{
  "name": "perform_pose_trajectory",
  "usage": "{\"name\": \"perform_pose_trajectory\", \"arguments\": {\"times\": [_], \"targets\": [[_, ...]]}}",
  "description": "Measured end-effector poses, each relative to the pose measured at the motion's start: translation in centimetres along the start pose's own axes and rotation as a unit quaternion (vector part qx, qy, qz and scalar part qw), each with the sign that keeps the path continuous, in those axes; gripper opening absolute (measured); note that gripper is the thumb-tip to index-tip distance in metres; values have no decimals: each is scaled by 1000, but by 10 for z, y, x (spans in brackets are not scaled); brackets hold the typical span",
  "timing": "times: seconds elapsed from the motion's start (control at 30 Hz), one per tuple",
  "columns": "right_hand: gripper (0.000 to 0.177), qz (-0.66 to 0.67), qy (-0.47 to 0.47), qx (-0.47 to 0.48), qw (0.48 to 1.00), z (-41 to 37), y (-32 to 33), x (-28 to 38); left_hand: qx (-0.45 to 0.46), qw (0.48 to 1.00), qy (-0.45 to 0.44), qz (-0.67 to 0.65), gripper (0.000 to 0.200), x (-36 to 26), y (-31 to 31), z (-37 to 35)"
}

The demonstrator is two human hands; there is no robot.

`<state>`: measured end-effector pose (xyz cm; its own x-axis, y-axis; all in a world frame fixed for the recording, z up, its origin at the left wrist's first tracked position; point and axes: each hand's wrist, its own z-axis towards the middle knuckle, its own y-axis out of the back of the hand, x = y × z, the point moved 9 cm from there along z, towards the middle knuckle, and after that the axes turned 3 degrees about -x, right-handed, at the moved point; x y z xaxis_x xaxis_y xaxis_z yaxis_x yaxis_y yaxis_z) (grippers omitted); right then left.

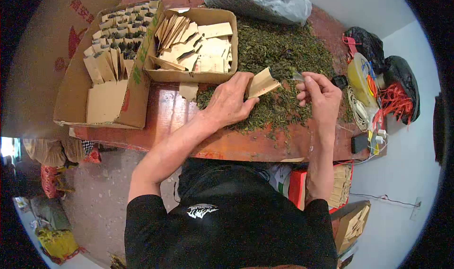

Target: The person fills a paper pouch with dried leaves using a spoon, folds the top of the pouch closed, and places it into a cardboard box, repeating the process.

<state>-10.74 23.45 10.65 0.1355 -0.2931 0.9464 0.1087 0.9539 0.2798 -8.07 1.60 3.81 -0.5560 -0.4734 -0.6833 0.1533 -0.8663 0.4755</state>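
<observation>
My left hand grips a small brown paper packet over the loose dried leaves; the packet's mouth points right. Just right of it, my right hand pinches a small clear scoop, its tip close to the packet. Behind my left hand stands a cardboard box of flat paper packets. Farther left, a long cardboard box holds rows of packets with dark leaves at their tops.
A clear plastic bag lies at the table's back. On the right are black bags, red ties, a coiled white cable and a yellow-green container. Below the red table are boxes of paper packets.
</observation>
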Motion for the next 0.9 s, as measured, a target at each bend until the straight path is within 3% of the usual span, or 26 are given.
{"name": "perform_pose_trajectory", "arguments": {"times": [0.57, 0.9], "targets": [[19, -101, 32, -20, 994, -14, -7, 21, 11, 1000, 10, -3, 53, 2, -1, -1], [14, -194, 153, -23, 969, -20, -15, 36, 7, 1000, 3, 1, 53, 1, -1, -1]]}}
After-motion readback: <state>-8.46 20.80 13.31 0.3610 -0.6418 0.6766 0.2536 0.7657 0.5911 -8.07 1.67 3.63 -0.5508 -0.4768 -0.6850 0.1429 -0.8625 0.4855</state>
